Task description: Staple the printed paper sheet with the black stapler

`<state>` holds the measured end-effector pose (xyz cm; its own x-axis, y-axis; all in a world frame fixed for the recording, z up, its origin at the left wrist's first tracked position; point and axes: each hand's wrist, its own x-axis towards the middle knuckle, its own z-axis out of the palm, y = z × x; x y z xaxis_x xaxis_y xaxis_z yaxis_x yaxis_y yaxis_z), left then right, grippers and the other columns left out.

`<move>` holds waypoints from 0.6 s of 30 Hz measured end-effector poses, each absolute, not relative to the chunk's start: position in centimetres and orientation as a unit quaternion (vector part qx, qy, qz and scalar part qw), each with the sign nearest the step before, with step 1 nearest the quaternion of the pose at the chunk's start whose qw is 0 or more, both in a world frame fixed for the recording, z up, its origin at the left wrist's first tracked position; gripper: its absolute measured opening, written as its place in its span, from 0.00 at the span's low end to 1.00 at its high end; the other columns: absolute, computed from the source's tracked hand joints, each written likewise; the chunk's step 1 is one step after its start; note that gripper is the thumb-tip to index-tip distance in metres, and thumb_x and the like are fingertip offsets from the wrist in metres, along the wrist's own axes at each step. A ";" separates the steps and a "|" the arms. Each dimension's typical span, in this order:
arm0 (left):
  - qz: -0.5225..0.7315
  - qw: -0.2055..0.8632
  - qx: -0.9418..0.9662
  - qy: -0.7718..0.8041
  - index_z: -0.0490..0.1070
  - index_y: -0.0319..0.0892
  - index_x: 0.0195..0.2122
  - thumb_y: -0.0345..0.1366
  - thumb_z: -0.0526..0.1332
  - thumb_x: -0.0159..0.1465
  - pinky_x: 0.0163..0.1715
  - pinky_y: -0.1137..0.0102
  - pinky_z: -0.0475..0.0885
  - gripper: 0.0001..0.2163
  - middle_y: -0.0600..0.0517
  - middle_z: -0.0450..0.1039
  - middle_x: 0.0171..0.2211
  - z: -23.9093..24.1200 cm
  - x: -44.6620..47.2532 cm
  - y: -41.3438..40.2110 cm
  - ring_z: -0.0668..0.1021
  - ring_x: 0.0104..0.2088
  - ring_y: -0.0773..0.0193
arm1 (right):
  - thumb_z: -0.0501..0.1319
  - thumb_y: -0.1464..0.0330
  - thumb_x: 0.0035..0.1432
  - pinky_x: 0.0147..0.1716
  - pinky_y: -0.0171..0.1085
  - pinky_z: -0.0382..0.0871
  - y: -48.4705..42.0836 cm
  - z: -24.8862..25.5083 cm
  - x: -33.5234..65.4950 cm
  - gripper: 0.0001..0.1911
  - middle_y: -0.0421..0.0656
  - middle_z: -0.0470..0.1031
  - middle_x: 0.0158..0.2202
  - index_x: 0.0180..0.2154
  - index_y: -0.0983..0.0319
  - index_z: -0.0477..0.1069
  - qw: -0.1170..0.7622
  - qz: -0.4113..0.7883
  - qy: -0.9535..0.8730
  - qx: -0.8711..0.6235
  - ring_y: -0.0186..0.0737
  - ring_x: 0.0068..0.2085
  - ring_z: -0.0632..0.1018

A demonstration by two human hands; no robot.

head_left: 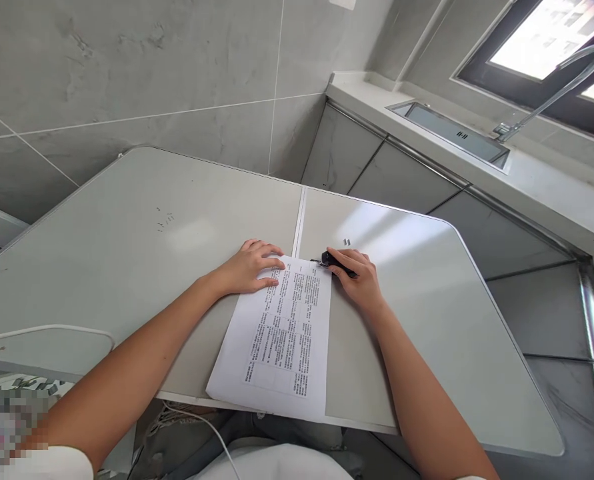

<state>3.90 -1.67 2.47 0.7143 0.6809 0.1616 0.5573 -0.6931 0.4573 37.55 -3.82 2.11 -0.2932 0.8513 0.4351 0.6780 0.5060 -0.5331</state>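
Note:
A printed sheet of paper (281, 347), perhaps several stacked, lies on the folding table (417, 347), its near edge at the table's front rim. Flat on the paper's far left corner rests my left hand (257, 268), fingers spread. My right hand (357, 277) is closed around a small black stapler (341, 262). The stapler's metal jaw meets the paper's far right corner; whether paper is between its jaws is too small to tell. Just beyond it lie two short strips of staples (347, 242).
Tiny dark slivers (165, 220) are scattered on the table's left half. A white cable (47, 327) runs along the left side and hangs over the front edge. To the right stands a counter with a sink (451, 137) and a curved faucet (551, 100).

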 end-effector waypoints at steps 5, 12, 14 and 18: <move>0.162 0.184 0.908 0.340 0.80 0.54 0.54 0.48 0.65 0.68 0.66 0.45 0.56 0.15 0.47 0.72 0.62 2.3 4.2 -1.8 0.70 0.61 0.46 | 0.59 0.64 0.72 0.53 0.51 0.66 -3.9 2.2 36.9 0.19 0.41 0.81 0.50 0.60 0.45 0.75 0.337 0.111 -0.807 -0.472 0.47 0.49 0.79; 0.172 0.183 0.907 0.339 0.80 0.54 0.53 0.49 0.66 0.67 0.66 0.46 0.55 0.16 0.47 0.72 0.60 2.1 4.4 -1.8 0.70 0.60 0.47 | 0.56 0.66 0.72 0.56 0.51 0.62 -4.3 2.6 36.4 0.21 0.42 0.80 0.51 0.62 0.46 0.74 0.284 0.079 -0.826 -0.481 0.48 0.50 0.77; 0.173 0.183 0.907 0.338 0.81 0.54 0.53 0.50 0.66 0.67 0.66 0.46 0.55 0.16 0.47 0.72 0.60 2.1 4.4 -1.8 0.70 0.59 0.47 | 0.56 0.66 0.72 0.56 0.51 0.62 -4.3 2.7 36.3 0.22 0.42 0.80 0.51 0.63 0.45 0.74 0.280 0.077 -0.828 -0.480 0.47 0.50 0.77; 0.174 0.187 0.906 0.339 0.81 0.55 0.53 0.50 0.66 0.67 0.66 0.46 0.54 0.15 0.48 0.72 0.60 2.0 4.5 -1.9 0.70 0.59 0.47 | 0.57 0.66 0.72 0.55 0.51 0.62 -4.3 2.7 36.1 0.21 0.42 0.80 0.51 0.63 0.45 0.73 0.279 0.074 -0.830 -0.477 0.47 0.49 0.77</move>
<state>4.49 -1.86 2.04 0.7103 0.6782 0.1883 0.5484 -0.7010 0.4560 36.14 -4.33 2.74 -0.3882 0.8338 0.3926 0.7510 0.5331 -0.3896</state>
